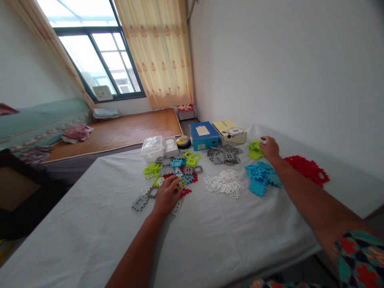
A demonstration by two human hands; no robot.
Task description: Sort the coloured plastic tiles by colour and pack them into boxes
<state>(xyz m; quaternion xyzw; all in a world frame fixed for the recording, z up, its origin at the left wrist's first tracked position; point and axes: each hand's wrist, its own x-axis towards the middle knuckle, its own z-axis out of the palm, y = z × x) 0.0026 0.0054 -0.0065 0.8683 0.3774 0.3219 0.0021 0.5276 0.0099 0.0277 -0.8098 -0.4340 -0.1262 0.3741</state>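
My left hand (167,195) rests over a mixed pile of plastic interlocking pieces, its fingers and thumb apart around red and lime-green ones; what lies under the palm is hidden. In that pile are lime-green pieces (153,170), grey pieces (140,203) and a blue square frame (177,163). My right hand (270,148) is at the edge of a lime-green heap (255,150), fingers apart, and no piece shows in it. Below that heap lie blue pieces (260,176). White window-like pieces (225,183) form a heap in the middle.
Dark grey pieces (223,155) and a red heap (306,170) lie on the white cloth (204,240). Along the back stand a blue box (204,136), a yellow box (230,133), a round black-and-yellow tin (183,141) and a clear plastic container (152,148). A wall borders the right.
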